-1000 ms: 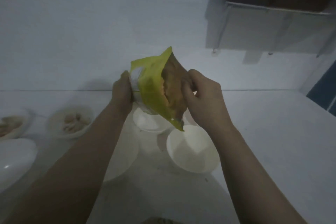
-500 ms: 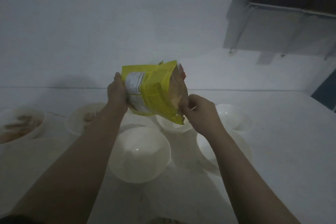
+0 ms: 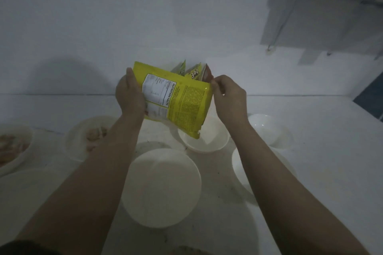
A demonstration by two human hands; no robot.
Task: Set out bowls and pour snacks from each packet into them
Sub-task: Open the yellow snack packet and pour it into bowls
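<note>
A: Surface first. What do I log?

B: I log a white countertop (image 3: pixel 310 151) against a white wall (image 3: pixel 145 16), dim light. A grey wall-mounted unit (image 3: pixel 323 23) sits in the upper right corner.

A: Bowls, biggest down?

B: I count the large empty white bowl (image 3: pixel 161 188) nearest me, dead centre. Beyond it an empty mid bowl (image 3: pixel 207 141), directly under the packet's lower corner. To the right, a bowl partly hidden by the right forearm (image 3: pixel 240 165), and a small empty bowl (image 3: pixel 267 128) further back. To the left, a bowl with pale snack pieces (image 3: pixel 91 136) and, at the frame edge, a second filled bowl (image 3: pixel 12 147).

A: The packet?

B: The yellow snack packet (image 3: pixel 182 105) is held in the air above the mid bowl, tilted, back panel toward me; I read "NUTRITION FACTS". Its top looks opened; I cannot tell whether anything is falling out.

A: Grip?

B: Left hand (image 3: pixel 129 95) is wrapped around the packet's left edge, fingers closed on it. Right hand (image 3: pixel 228 95) pinches the upper right corner between thumb and fingertips.
</note>
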